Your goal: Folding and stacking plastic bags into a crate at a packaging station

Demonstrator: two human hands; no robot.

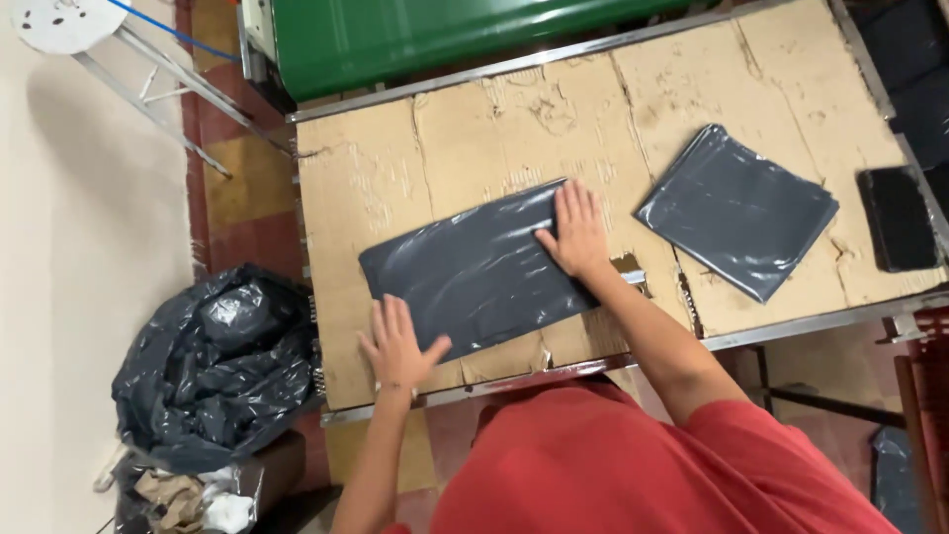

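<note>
A dark grey plastic mailer bag (474,272) lies flat on the cardboard-covered table (474,129), stretched from lower left to upper right. My left hand (398,344) rests flat with spread fingers on the bag's near left corner. My right hand (573,230) presses flat on the bag's right end. Neither hand grips anything. A stack of similar grey bags (736,210) lies to the right, apart from both hands.
A black phone (898,218) lies near the table's right edge. A large dark bin bag (213,366) with crumpled paper below it stands on the floor at left. A green container (435,35) sits behind the table. A white stool (69,25) stands far left.
</note>
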